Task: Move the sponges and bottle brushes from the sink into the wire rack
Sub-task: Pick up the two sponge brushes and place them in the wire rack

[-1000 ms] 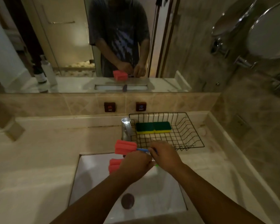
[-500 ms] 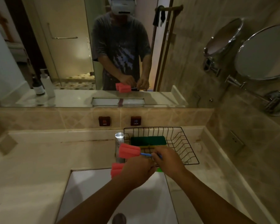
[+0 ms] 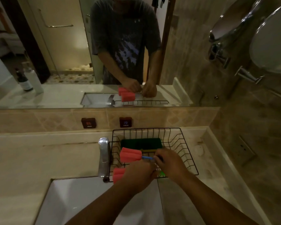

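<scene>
Over the near-left corner of the wire rack [image 3: 182, 143], two bottle brushes. Upper brush [image 3: 131, 156]: ribbed pink foam head on a thin blue handle, lying level above the rack floor; my right hand [image 3: 170, 164] pinches the handle close behind the head, fingers closed on it. Lower brush [image 3: 118, 174]: same pink head, hanging over the rack's front edge near the sink [image 3: 81, 200]; my left hand [image 3: 138, 177] is curled shut around its handle, a green end poking out under the wrists. How the fingers lie on that handle is hidden.

Handling, as I judge it: both very light, heads soft and squashy, likely wet and dripping; plastic stems stiff but thin, possibly slick. Best held at the stem, as now; squeezing the foam gives little control.

Two green-topped yellow sponges [image 3: 141, 144] already lie flat at the rack's back. Rack is black coated wire with sloped sides. Chrome tap [image 3: 103, 156] stands just left of it. Counter is pale polished stone; sink white and smooth.
</scene>
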